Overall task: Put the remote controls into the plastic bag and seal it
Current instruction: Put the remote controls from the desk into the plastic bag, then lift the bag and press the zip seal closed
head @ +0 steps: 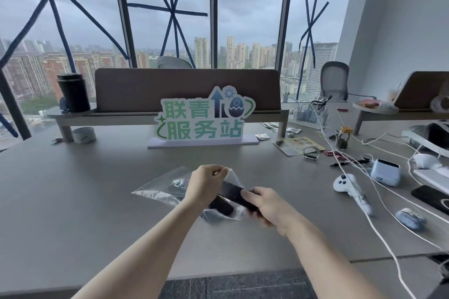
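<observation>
A clear plastic bag point(160, 185) lies on the grey desk point(73, 201) in front of me, its mouth toward my hands. My left hand point(206, 183) pinches the upper lip of the bag's mouth and lifts it. My right hand point(264, 204) grips the near end of a long black remote control point(233, 193), whose far end points into the open mouth. A second black remote point(222, 206) lies inside the bag just below, partly hidden by my left wrist. Something dark shows deeper in the bag, too blurred to name.
A standing sign point(202, 119) is behind the bag. To the right lie a white game controller point(349, 187), a pale blue device point(386, 172), a blue mouse-like object point(410, 218), a black phone point(430, 198) and tangled white cables point(379, 204). A tape roll point(83, 135) sits far left.
</observation>
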